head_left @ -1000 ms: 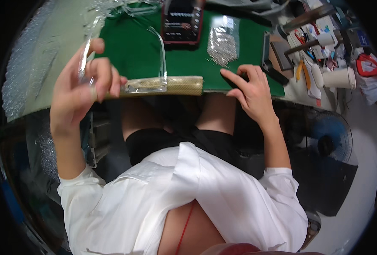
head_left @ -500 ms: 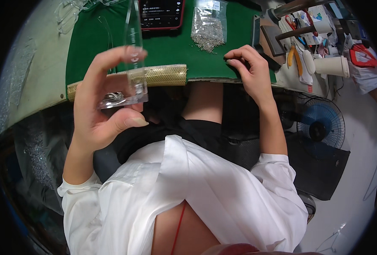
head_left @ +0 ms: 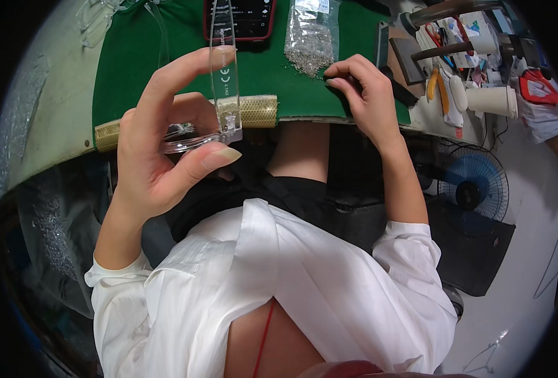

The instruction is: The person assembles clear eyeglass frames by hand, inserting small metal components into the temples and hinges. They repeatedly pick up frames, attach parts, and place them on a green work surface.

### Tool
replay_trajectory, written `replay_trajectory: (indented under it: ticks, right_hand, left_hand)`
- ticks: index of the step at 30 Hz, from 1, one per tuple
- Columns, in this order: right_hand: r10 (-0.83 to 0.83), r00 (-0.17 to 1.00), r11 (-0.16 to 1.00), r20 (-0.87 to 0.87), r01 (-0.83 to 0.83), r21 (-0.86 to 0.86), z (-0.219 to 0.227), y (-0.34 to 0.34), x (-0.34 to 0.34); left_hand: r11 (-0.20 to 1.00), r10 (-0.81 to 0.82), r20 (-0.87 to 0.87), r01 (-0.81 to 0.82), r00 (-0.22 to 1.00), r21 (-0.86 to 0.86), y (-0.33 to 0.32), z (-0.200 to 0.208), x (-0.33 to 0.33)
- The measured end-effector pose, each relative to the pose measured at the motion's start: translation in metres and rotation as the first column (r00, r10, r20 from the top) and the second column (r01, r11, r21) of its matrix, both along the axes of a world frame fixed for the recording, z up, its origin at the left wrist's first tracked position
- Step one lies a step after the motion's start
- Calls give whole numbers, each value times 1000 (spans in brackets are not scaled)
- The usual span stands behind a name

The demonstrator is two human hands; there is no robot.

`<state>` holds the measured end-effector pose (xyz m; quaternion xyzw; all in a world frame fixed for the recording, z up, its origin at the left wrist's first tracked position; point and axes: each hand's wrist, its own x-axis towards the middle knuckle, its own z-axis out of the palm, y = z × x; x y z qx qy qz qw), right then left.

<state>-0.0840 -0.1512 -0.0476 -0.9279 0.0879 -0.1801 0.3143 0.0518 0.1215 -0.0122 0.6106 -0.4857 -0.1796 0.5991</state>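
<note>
My left hand (head_left: 156, 138) is closed round a pair of clear plastic glasses (head_left: 226, 94), raised above the front edge of the bench. One temple arm points upward past my index finger, and my thumb lies under the corner by the hinge. Part of the frame is hidden behind my fingers. On the green mat (head_left: 291, 94), my right hand (head_left: 367, 94) has thumb and forefinger pinched together beside a spill of tiny metal pieces (head_left: 310, 68). Whatever sits between those fingertips is too small to make out. The pieces lie at the mouth of a clear plastic bag (head_left: 312, 31).
A phone in a red case (head_left: 271, 19) lies at the mat's far edge. More clear glasses (head_left: 96, 22) are at the far left. Pliers with orange handles (head_left: 441, 88) and a white cup (head_left: 492, 101) stand right. Below them is a fan (head_left: 471, 189).
My left hand has carried the glasses slightly right, and the temple arm shows more sharply. My right hand has shifted a little left and up, closer to the tiny metal pieces.
</note>
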Motion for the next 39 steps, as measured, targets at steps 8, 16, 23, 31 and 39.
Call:
replay_trajectory:
  ticks: [8, 16, 23, 31, 39]
  right_hand:
    - [88, 995, 992, -38, -92, -91, 0, -5, 8]
    - [69, 997, 996, -43, -71, -51, 5, -3, 5]
    - [42, 999, 998, -34, -43, -34, 4, -3, 6]
    - [22, 999, 998, -36, -24, -51, 3, 0, 5]
    - [54, 998, 998, -23, -55, -5, 5, -1, 5]
  left_hand:
    - [999, -43, 46, 43, 998, -7, -1, -3, 2]
    - [996, -85, 54, 84, 995, 22, 0, -1, 4]
    - [996, -84, 42, 83, 996, 33, -1, -1, 3]
    - [996, -83, 63, 82, 995, 24, 0, -1, 2]
    - [996, -81, 48, 80, 996, 24, -2, -1, 1]
